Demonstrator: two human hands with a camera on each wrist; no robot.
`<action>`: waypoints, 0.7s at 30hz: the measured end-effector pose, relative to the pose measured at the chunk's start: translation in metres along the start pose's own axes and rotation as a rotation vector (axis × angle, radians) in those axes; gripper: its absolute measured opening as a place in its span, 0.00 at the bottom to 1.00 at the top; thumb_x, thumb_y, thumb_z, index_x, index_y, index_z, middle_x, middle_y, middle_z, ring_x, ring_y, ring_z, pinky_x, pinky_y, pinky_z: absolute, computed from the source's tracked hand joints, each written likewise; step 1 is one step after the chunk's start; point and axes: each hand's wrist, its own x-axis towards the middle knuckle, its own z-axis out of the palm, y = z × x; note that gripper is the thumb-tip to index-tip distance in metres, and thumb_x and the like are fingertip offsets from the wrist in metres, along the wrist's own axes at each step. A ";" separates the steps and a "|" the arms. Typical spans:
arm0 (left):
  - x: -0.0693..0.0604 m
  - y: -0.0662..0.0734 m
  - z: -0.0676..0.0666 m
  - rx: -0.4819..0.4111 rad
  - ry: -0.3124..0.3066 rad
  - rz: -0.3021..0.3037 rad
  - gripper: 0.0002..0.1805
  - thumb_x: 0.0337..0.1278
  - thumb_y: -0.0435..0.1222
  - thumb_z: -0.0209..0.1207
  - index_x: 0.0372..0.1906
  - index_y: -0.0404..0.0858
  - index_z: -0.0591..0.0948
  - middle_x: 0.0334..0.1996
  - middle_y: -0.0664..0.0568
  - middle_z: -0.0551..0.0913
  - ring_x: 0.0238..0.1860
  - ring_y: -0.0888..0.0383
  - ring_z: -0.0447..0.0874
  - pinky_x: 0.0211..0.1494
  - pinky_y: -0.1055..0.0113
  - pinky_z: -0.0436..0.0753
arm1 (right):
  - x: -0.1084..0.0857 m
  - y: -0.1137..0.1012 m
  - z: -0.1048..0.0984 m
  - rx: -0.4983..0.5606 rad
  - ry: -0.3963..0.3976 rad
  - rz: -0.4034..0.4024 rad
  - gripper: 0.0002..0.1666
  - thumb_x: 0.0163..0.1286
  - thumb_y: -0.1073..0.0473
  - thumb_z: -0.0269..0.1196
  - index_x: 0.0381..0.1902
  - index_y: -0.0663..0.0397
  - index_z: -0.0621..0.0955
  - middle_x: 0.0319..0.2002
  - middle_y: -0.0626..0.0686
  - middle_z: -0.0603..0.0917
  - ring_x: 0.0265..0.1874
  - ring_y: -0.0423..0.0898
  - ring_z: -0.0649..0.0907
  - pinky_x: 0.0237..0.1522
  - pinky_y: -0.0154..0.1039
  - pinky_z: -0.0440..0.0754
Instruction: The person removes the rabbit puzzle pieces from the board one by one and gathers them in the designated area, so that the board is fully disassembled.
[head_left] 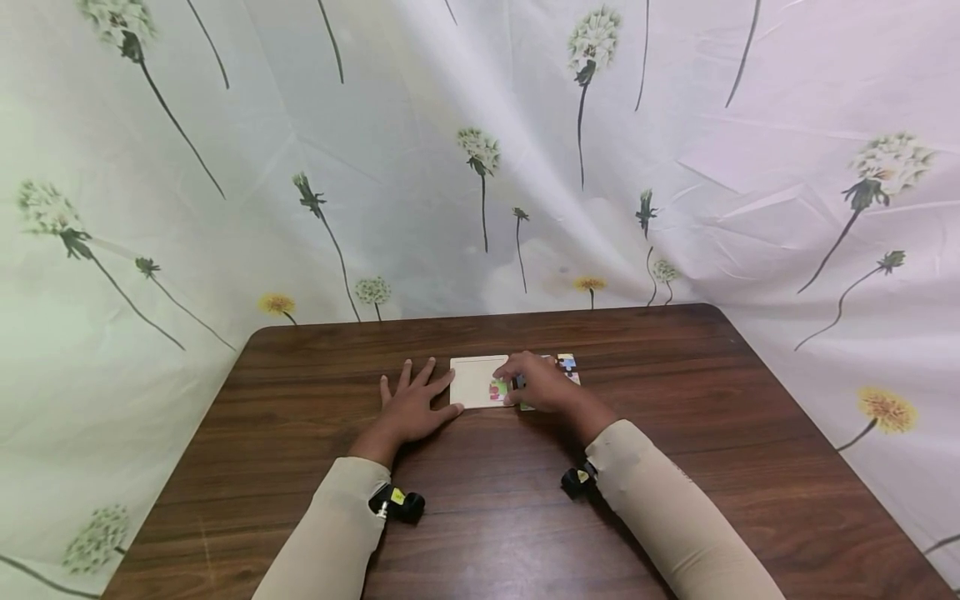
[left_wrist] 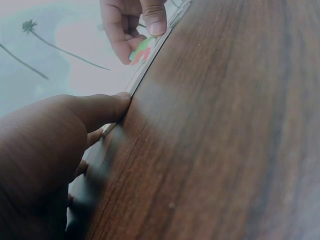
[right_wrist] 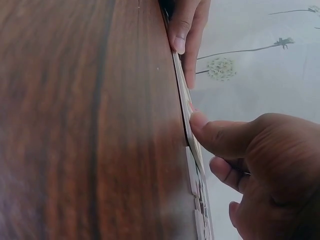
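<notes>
A thin pale board point(head_left: 471, 383) with a raised edge lies flat at the far middle of the table. My left hand point(head_left: 411, 412) rests at its left side with fingers spread, the thumb touching the near edge. Over the right part of the board, my right hand point(head_left: 542, 383) is bent, its thumb and fingers around a green and red puzzle piece point(head_left: 498, 389). In the left wrist view, this puzzle piece point(left_wrist: 142, 52) sits tilted at the fingertips, its lower side near the board. The right thumb point(right_wrist: 199, 122) is by the board's near edge.
Colourful jigsaw pieces point(head_left: 567, 365) lie right of the board, partly hidden under the right hand. They appear stacked or overlapping in the right wrist view. The brown wooden table point(head_left: 480, 508) ends at a hanging dandelion-print cloth point(head_left: 420, 208).
</notes>
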 end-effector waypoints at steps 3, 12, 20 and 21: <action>0.000 0.000 0.000 -0.004 -0.002 0.001 0.41 0.79 0.63 0.57 0.88 0.56 0.63 0.91 0.44 0.48 0.91 0.31 0.29 0.82 0.19 0.29 | -0.001 -0.001 -0.001 -0.008 -0.001 -0.020 0.23 0.70 0.60 0.77 0.62 0.54 0.89 0.49 0.51 0.89 0.56 0.52 0.84 0.58 0.53 0.70; 0.000 -0.002 0.001 -0.003 -0.009 0.011 0.42 0.78 0.64 0.56 0.88 0.56 0.62 0.92 0.45 0.47 0.91 0.31 0.28 0.82 0.20 0.28 | -0.008 0.009 -0.003 -0.042 -0.004 -0.041 0.22 0.76 0.58 0.72 0.65 0.53 0.87 0.58 0.53 0.86 0.61 0.54 0.81 0.59 0.59 0.71; 0.000 -0.002 0.000 -0.004 -0.002 0.016 0.42 0.78 0.65 0.56 0.88 0.56 0.62 0.92 0.45 0.47 0.91 0.31 0.28 0.82 0.19 0.28 | -0.021 0.026 -0.010 0.016 0.036 -0.101 0.21 0.76 0.62 0.71 0.65 0.58 0.86 0.62 0.60 0.82 0.64 0.59 0.76 0.66 0.62 0.75; -0.001 -0.002 0.000 -0.005 -0.002 0.017 0.42 0.78 0.64 0.56 0.88 0.56 0.62 0.92 0.45 0.47 0.91 0.31 0.28 0.82 0.19 0.28 | -0.023 0.028 -0.011 0.026 0.036 -0.098 0.21 0.76 0.63 0.71 0.65 0.58 0.86 0.62 0.60 0.81 0.65 0.60 0.76 0.67 0.64 0.73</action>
